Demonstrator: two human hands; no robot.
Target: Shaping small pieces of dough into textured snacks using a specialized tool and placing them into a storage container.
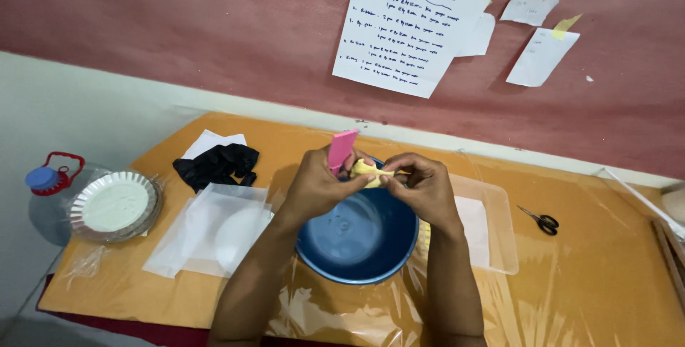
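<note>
My left hand (314,184) grips a flat pink scraper (341,148) that sticks up above its fingers. My right hand (422,186) pinches a small lump of pale yellow dough (365,169), which both hands touch. The hands meet over the far rim of a round blue bowl (357,236) that stands on the table in front of me. The bowl's inside looks bare.
The table (592,275) is wrapped in orange plastic film. A clear plastic tray (492,225) lies behind the bowl, black scissors (542,221) to the right. On the left are white sheets (214,225), black gloves (217,164), stacked foil pie tins (115,205) and a water jug (50,183). Paper notes hang on the wall (214,26).
</note>
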